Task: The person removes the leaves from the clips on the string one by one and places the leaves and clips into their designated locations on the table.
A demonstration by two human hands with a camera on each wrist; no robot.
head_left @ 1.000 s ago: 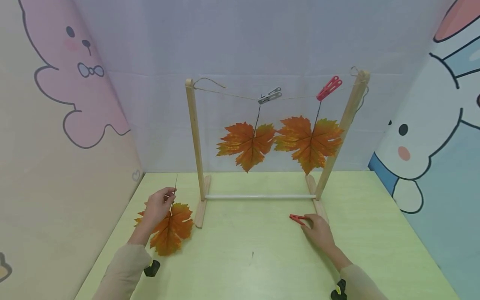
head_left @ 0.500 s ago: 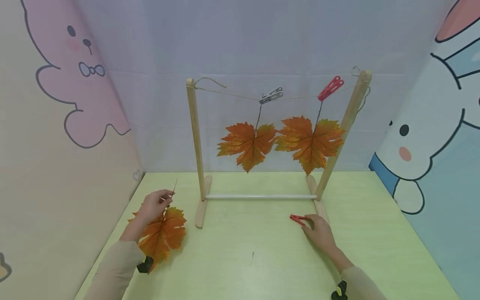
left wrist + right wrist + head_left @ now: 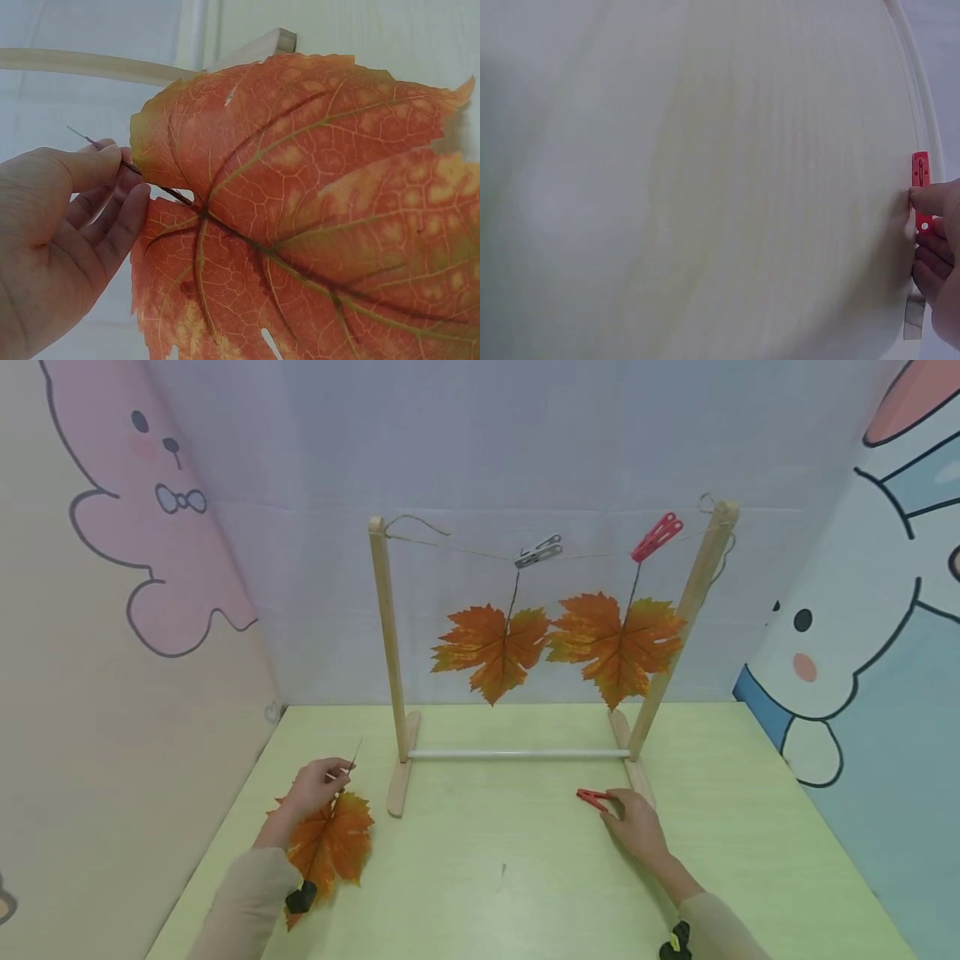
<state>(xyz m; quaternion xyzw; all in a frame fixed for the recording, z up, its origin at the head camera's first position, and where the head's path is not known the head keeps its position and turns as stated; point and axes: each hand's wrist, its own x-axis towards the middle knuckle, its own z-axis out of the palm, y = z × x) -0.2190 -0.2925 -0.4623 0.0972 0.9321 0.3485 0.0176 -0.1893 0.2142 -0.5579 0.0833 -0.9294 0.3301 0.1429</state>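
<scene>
Between thumb and fingers, my left hand (image 3: 315,787) pinches the dark stem of an orange artificial maple leaf (image 3: 341,839), left of the wooden stand. In the left wrist view the leaf (image 3: 300,202) spreads to the right of the fingers, its thin stem end poking out past the thumb. My right hand (image 3: 637,827) holds a red clothespin (image 3: 591,797) low over the table, near the stand's right foot; the right wrist view shows the clothespin (image 3: 921,171) between thumb and fingers. Two similar leaves hang from the twine, one by a grey clothespin (image 3: 538,553), one by a red clothespin (image 3: 657,537).
The stand has a left wooden post (image 3: 387,635), a leaning right post (image 3: 686,610) and a white crossbar (image 3: 517,753) near the table. Twine (image 3: 472,551) runs between the post tops. A pale curtain (image 3: 480,435) hangs behind the light green table (image 3: 480,893).
My left hand has shifted slightly down and toward the near side with the leaf, which has swung a little. The right hand with its clothespin stays practically in place.
</scene>
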